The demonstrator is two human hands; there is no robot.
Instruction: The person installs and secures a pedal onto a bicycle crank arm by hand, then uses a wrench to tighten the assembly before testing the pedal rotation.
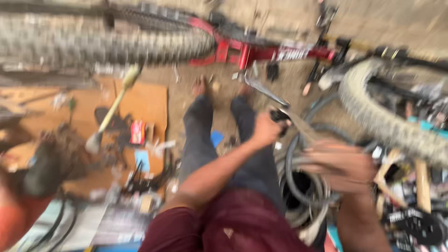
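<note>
- Far left: a knobby tyre [107, 45] runs along the far edge, joined to a red bike frame [261, 52] lying across the dirt floor [186, 100].
- Left, on the floor: a cardboard sheet [147, 100] strewn with small tools and parts, a pale-handled mallet [112, 109] lying slantwise across it. Another person's orange sleeve [11, 221] shows at the near left corner.
- Centre: the person's own legs in dark trousers, bare feet pointing toward the frame.
- Left hand [266, 129]: fingers curled tight around a small black part [280, 115], just near the frame's crank area.
- Right hand [343, 165]: heavily smeared by motion; I cannot tell whether it is spread or gripping. It hovers over a heap of grey rubber tubes [303, 177].
- Far right: a second, pale tyre [378, 116], cut off at the edge.
- Risk, as I judge it: bare feet sit near loose metal parts and could be hurt, and the black part could slip and get lost in the clutter.
- Hard to make out: the whole view is blurred, so small tools cannot be named.
</note>
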